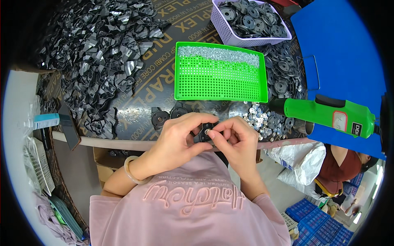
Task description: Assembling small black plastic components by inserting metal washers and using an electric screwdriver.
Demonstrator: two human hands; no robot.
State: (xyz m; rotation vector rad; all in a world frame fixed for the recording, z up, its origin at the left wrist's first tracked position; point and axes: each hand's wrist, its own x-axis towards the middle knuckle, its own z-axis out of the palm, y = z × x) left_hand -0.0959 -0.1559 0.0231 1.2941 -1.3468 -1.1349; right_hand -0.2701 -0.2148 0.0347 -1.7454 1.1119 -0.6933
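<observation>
Close to the table's front edge, my left hand (174, 133) is closed around a small black plastic part (201, 136). My right hand (238, 139) pinches at the middle of that part, where a small brass-coloured round piece (208, 131) shows under the fingertips. Whether the right fingers grip this piece or only press it is hard to see. Just beyond the left hand lie black wheel-like discs (159, 119). Small silvery round pieces (256, 117) are scattered to the right of my right hand.
A green perforated tray (179, 88) holds many tiny silvery pieces along its far side. Behind it stands a purple basket (221, 30) of black discs. Angular black parts (102, 57) heap at left. A green power screwdriver (324, 112) lies right, near a blue panel (340, 45).
</observation>
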